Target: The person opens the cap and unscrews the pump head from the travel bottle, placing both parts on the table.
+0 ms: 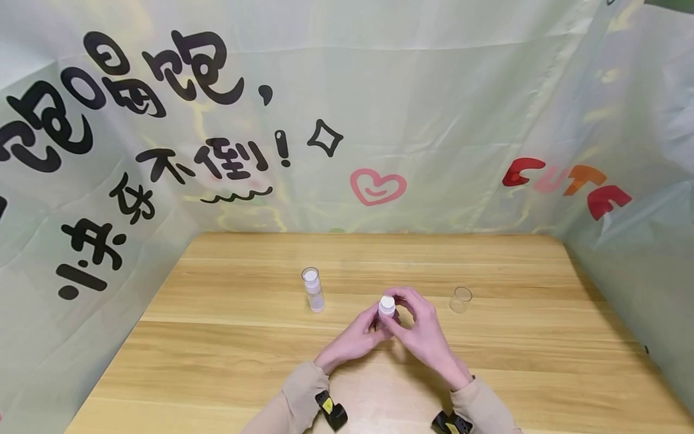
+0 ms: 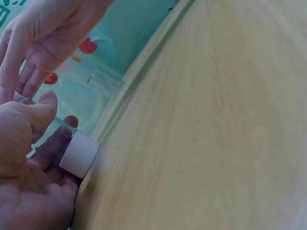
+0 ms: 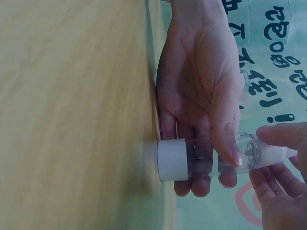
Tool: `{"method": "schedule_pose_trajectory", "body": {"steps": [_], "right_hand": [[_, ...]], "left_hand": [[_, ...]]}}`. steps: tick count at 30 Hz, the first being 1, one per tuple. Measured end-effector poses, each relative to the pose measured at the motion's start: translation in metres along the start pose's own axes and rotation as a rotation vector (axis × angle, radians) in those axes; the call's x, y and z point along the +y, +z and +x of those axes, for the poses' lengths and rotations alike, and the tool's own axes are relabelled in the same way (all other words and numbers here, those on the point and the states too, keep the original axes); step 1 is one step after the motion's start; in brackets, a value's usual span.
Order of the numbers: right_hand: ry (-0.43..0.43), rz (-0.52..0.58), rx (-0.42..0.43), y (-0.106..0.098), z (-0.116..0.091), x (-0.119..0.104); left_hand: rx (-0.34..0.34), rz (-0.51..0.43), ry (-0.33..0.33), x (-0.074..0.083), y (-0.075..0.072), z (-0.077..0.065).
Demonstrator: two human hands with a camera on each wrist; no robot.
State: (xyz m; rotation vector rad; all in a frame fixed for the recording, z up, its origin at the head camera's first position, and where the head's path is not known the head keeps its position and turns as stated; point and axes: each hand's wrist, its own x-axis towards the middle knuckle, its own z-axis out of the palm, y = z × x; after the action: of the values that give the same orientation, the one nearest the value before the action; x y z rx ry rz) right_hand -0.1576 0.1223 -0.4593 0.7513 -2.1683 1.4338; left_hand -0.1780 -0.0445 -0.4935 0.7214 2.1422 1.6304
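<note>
Presently, the left grip (image 1: 355, 339) is clamped round the clear bottle (image 3: 199, 159), held upright at the bench (image 1: 217, 343); the right grip (image 1: 425, 334) pinches its white top (image 3: 271, 154). A clear cap (image 1: 460, 299) stands to the right.

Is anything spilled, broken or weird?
No, nothing looks spilled, broken or weird. One clear cap sits alone on the table, probably because the left hand holds an uncovered bottle, its white top pinched by the right hand.
</note>
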Motion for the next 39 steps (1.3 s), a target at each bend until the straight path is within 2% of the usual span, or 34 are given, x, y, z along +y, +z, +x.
{"method": "schedule_pose_trajectory", "body": {"steps": [6,13,21,32,39], "right_hand": [[-0.034,0.066,-0.022,-0.0004,-0.0008,0.0017],[-0.013,0.109,-0.068,-0.0021,-0.0007,0.0023],[0.025,0.068,-0.071,-0.0020,-0.0001,0.0001],[0.035,0.042,-0.051,-0.0001,0.0013,-0.0016],[0.036,0.039,-0.089,-0.0022,0.0010,-0.0020]], "left_hand": [[0.005,-0.007,-0.005,-0.0001,0.0000,0.0006],[0.005,-0.018,-0.012,0.0017,0.0000,0.0007],[0.003,-0.011,0.001,-0.0001,0.0002,0.0017],[0.008,-0.030,0.005,0.0005,0.0002,0.0020],[0.013,-0.002,-0.006,0.0012,0.0007,0.0005]]}}
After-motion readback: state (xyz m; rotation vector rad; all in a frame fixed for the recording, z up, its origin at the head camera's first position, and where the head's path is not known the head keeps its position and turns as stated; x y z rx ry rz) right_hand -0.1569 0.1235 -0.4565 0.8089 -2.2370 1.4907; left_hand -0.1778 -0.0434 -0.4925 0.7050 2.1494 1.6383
